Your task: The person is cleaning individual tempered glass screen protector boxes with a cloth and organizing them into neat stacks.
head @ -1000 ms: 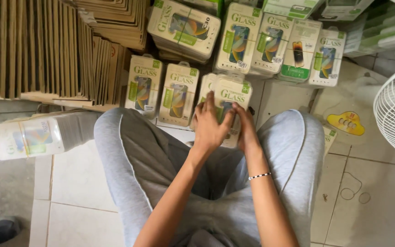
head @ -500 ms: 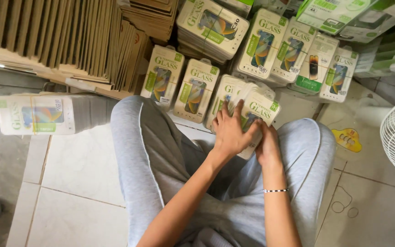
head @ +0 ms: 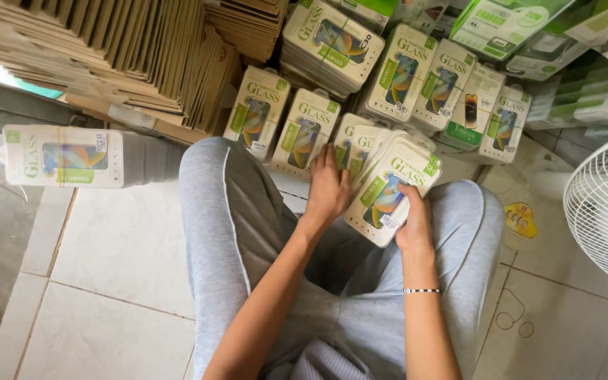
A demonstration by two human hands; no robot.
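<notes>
Head view
Left hand [head: 326,188]: lay flat on the left side of a fanned stack of packets [head: 388,184], fingers spread, pressing rather than gripping
Right hand [head: 412,219]: closed on the stack's lower right corner, thumb on top
Stack: sat between the grey-trousered knees [head: 233,211], above the tiled floor [head: 121,253]
Nearby: more packets [head: 304,130] stood just behind; white fan [head: 606,211] at right; cardboard sleeves [head: 107,49] upper left

Bare forearms, grey trousers [head: 233,232] with a side seam, black-and-white beaded bracelet [head: 421,290] on right wrist
</notes>
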